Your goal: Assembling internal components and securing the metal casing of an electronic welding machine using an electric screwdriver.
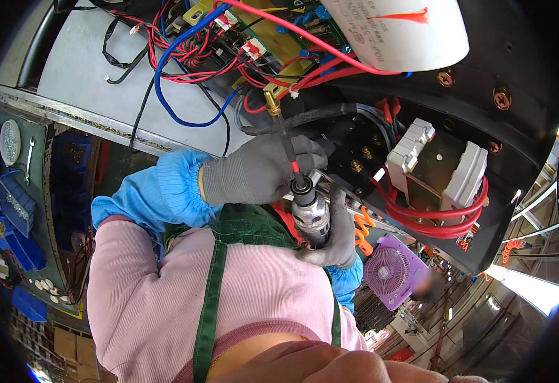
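Note:
My right hand (338, 233), in a grey glove, is wrapped round the silver and black body of a power screwdriver (312, 220). The tool's long dark bit (286, 140) points up and away from me, with a red band near the chuck. At its tip is a brass threaded fitting (272, 104); whether it is seated in anything cannot be made out. My left hand (263, 167), also gloved in grey, is closed at the bit, its fingers bent behind the shaft just above the chuck. Beyond both hands stands a black equipment housing (509, 153) with wiring inside.
Red, black and blue wires (190, 57) hang round a circuit board (321, 32) and a white cylinder (400, 32). White terminal blocks (464, 175) with red cables sit at right. Blue parts bins (21, 210) stand at left; a purple fan (388, 271) is at lower right.

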`<state>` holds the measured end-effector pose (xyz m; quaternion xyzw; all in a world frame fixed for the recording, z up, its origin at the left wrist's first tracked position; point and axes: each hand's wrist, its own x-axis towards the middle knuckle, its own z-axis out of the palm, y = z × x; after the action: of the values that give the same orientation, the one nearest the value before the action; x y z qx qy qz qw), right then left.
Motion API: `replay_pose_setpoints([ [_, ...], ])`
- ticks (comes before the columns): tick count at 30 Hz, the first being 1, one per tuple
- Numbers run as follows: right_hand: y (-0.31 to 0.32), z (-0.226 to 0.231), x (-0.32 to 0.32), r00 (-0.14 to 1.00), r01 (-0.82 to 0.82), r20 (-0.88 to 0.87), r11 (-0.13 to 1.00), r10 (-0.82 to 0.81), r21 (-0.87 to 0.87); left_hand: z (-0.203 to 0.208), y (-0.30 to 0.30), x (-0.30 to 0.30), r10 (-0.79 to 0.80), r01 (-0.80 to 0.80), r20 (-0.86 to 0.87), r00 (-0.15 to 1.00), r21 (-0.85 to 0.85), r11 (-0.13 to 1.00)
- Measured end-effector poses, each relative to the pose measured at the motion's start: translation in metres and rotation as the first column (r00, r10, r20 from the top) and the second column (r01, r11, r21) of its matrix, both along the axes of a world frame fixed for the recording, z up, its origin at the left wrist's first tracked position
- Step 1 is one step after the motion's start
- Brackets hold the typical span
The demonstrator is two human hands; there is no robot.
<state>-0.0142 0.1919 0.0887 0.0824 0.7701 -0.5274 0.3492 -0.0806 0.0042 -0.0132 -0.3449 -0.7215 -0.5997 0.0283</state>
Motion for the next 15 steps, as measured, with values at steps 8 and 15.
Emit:
replay_pose_setpoints([
  [8, 0.002, -0.004, -0.001, 0.989, -0.053, -0.137, 0.998, 0.050, -0.021, -0.003, 0.008, 0.004, 0.066, -0.068, 0.020, 0.998, 0.148, 0.987],
  [15, 0.020, -0.014, 0.010, 0.968, -0.156, -0.196, 0.987, 0.158, 0.026, -0.002, 0.012, 0.009, 0.024, -0.043, 0.154, 0.988, 0.126, 0.991],
])
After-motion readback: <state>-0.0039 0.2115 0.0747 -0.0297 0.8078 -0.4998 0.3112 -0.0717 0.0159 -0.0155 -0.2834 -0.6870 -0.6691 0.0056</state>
